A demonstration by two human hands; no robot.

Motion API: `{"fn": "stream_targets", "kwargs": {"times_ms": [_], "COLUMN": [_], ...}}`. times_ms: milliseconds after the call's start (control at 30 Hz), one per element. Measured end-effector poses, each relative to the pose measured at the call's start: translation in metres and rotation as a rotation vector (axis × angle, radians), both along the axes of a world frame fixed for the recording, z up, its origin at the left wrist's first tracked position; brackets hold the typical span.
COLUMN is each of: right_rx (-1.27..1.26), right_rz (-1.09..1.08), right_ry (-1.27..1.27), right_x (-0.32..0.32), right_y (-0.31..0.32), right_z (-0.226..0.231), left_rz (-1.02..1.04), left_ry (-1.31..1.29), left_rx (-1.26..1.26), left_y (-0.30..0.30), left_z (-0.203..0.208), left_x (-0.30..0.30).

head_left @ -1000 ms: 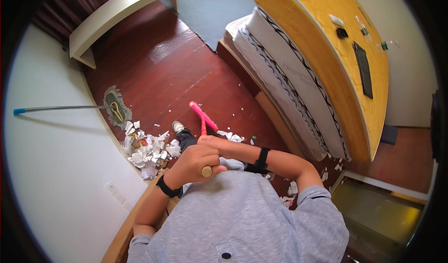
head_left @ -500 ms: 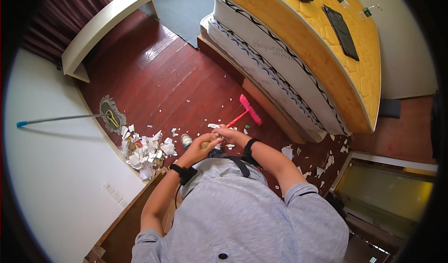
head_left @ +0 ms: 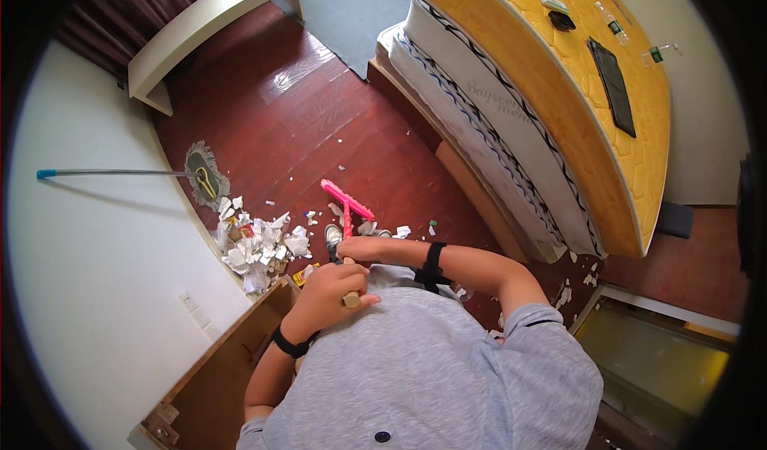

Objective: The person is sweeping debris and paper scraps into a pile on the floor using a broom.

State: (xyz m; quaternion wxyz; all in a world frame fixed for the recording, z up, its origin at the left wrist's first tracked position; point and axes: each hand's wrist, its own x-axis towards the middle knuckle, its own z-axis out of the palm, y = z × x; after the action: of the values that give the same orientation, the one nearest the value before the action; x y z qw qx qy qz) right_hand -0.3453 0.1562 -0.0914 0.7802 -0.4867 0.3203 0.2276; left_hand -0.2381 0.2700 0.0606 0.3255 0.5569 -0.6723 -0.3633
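A broom (head_left: 347, 199) with a bright pink head and a wooden stick stands in front of me, its head on the dark red floor. My left hand (head_left: 333, 290) is closed round the top of the stick, whose round wooden end sticks out by the thumb. Farther down, my right hand (head_left: 361, 248) is wrapped round the handle near its pink part. Its fingers are partly hidden from above. White scraps lie around the broom head and my shoes (head_left: 333, 234). Left of it is a heap of torn white paper and debris (head_left: 252, 242) against the wall.
A grey mop (head_left: 207, 174) leans on the left wall. Stacked mattresses (head_left: 551, 107) rise on the right, with bottles and a black flat item on top. A white curved bench-like piece (head_left: 212, 31) stands far left. Wooden furniture (head_left: 216, 370) is close at my left.
The broom head has swept left across the floor, from beside the mattress base to before my shoes. Both hands have come nearer my body, and the view has shifted slightly.
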Motion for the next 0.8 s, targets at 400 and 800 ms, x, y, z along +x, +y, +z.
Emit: {"fn": "stream_targets", "kwargs": {"times_ms": [400,800], "right_rx": [-0.249,-0.161], "right_rz": [-0.775,-0.103], "right_ry": [0.044,0.147], "right_x": [0.014,0.133], "right_y": [-0.098,-0.055], "right_z": [-0.078,-0.114], "left_rz": [0.100,0.433], "left_ry": [0.484,0.392], "left_rx": [0.032,0.147], "left_y": [-0.103,-0.017], "left_z": [-0.137,-0.156], "left_x": [0.035,0.152]}}
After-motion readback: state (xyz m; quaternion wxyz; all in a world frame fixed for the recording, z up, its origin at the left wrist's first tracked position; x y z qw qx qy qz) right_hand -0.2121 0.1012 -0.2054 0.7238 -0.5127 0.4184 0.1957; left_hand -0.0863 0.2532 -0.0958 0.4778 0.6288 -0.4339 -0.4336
